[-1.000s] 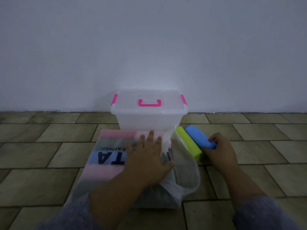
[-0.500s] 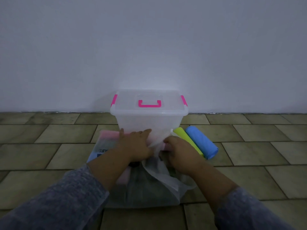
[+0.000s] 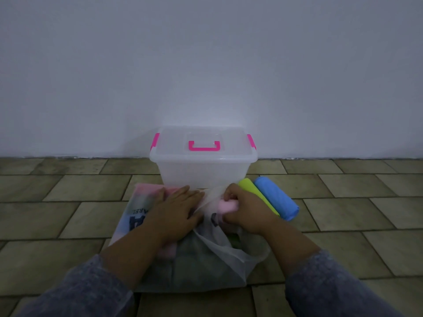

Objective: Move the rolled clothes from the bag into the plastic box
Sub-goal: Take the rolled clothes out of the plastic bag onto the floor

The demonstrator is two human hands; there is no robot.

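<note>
On the floor, the left hand lies flat on the bag; the right hand grips a pink roll.

Your plastic box sits on the floor, close to the wall behind it, and its lid is on top. The bag lies on the floor in front of the box, between the box and you. Its far edge reaches the box. Your left hand rests flat on top of the bag. Your right hand is just to the right of it, at the bag's open mouth, holding a roll there. Another roll lies inside the bag, under your left arm. Two loose rolls lie on the floor right of the bag, side by side and touching. The left loose roll is next to your right hand, and the right loose roll is on its far side.
</note>
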